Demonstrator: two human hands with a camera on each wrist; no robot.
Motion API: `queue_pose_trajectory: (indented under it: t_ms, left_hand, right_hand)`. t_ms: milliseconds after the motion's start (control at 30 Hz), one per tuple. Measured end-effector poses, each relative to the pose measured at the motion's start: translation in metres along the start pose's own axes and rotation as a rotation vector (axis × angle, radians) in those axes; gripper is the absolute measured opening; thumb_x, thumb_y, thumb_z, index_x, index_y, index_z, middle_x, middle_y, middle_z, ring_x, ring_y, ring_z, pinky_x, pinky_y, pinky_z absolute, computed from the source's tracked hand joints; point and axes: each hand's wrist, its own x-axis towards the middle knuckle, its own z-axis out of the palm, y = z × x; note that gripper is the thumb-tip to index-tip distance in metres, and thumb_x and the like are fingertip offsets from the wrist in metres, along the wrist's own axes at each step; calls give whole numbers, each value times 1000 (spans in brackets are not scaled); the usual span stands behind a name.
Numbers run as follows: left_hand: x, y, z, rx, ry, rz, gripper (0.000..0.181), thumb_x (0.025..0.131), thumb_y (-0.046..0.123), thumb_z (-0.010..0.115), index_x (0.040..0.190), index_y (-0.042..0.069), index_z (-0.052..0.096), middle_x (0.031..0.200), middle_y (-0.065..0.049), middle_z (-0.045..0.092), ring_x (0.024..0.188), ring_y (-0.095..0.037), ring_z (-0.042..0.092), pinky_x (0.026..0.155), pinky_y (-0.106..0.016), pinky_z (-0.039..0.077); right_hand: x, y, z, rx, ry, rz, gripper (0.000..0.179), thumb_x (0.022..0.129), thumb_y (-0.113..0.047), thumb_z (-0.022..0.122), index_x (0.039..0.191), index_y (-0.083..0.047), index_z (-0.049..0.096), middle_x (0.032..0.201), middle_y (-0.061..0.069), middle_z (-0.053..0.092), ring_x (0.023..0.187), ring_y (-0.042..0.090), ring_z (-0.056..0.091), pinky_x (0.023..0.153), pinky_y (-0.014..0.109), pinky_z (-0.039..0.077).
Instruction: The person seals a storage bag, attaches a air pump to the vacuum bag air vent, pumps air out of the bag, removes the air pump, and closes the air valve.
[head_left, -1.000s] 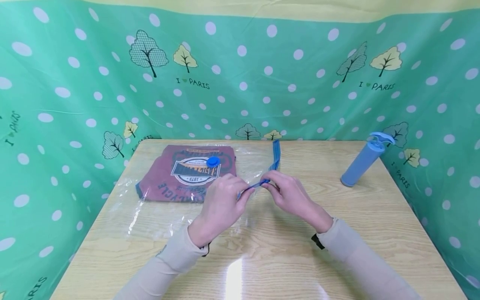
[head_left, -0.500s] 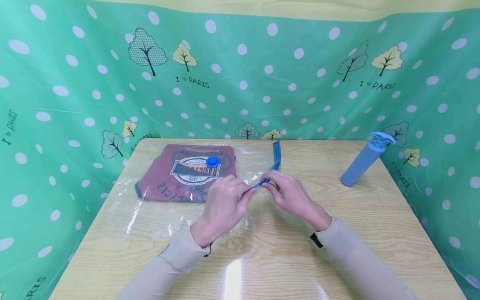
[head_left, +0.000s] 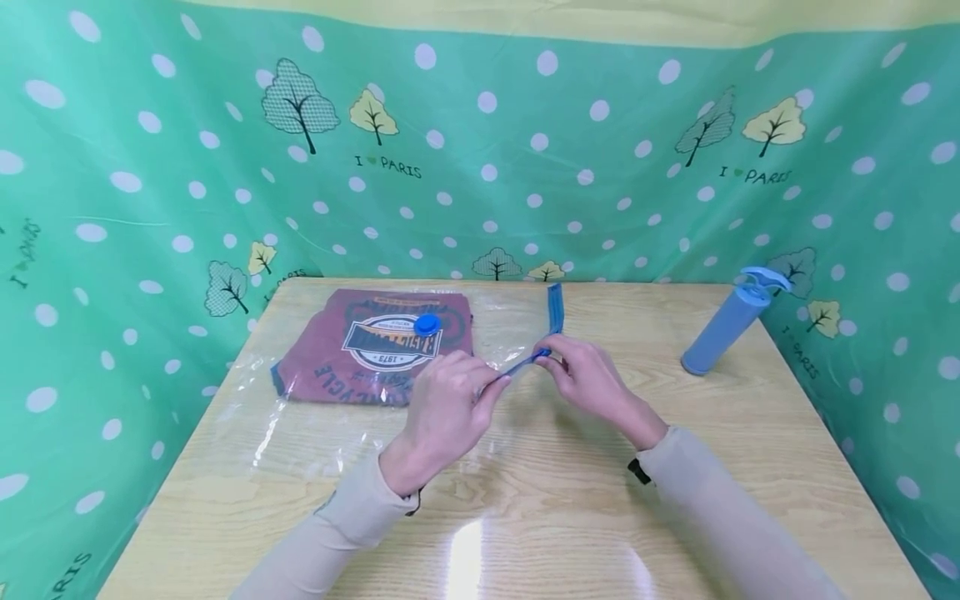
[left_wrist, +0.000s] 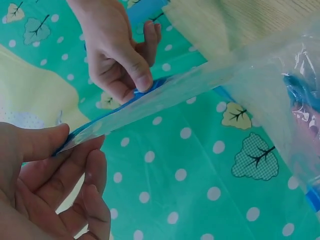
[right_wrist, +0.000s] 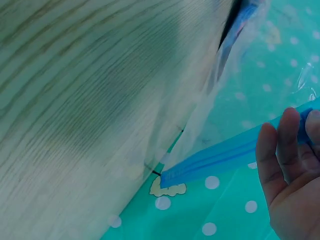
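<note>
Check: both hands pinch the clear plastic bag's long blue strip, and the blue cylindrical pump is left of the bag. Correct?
No: in the head view, the blue cylindrical pump is right of the clear plastic bag. The left hand and right hand pinch its long blue strip.

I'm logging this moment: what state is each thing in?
Left hand: pinching seal
Right hand: pinching seal
Seal: partly lifted, closure unclear
Bag: spread on table, seal edge lifted
Garment: folded, inside bag
Cap: on bag, tightness unclear
Pump: standing, untouched
Curtain: hanging

One bag (head_left: 510, 321), one garment (head_left: 318, 354), one pump (head_left: 722, 328)
</note>
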Motion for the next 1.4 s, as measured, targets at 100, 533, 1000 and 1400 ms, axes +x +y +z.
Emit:
queue_pose_trajectory:
  t_ms: [100, 533, 1000, 1400]
  left_hand:
    - [1, -1, 0, -30, 2, -13, 9, 92, 13, 83, 85, 10, 80, 79, 2, 74, 74, -18, 66, 65, -34, 53]
    - [2, -2, -3, 6, -62, -32, 10, 92, 16, 84, 85, 11, 80, 80, 3, 73, 71, -16, 62, 59, -31, 49]
    - [0, 0, 3, 5, 19, 39, 14, 91, 13, 82, 77, 11, 79, 67, 5, 65, 64, -15, 58, 57, -31, 45]
    - [-2, 1, 7, 12, 34, 70, 14, 92, 13, 81, 78, 10, 80, 69, 3, 70, 67, -16, 63, 61, -33, 50]
  right_hand:
    - [-1, 0, -1, 7, 18, -6, 6, 101, -8, 72, 107, -10, 72, 91, -1, 70, 60, 10, 49, 51, 29, 44]
    - [-2, 0, 0, 40, 7, 5, 6, 101, -6, 71, 106, -9, 71, 88, -2, 66, 59, 11, 45, 51, 28, 40]
    - [2, -1, 3, -7, 40, -34, 6, 101, -8, 72, 106, -12, 70, 93, -1, 70, 57, 9, 45, 48, 29, 40]
    - [15, 26, 8, -30, 3, 78, 5, 102, -10, 70, 107, -13, 72, 101, 1, 74, 65, 15, 54, 56, 34, 46]
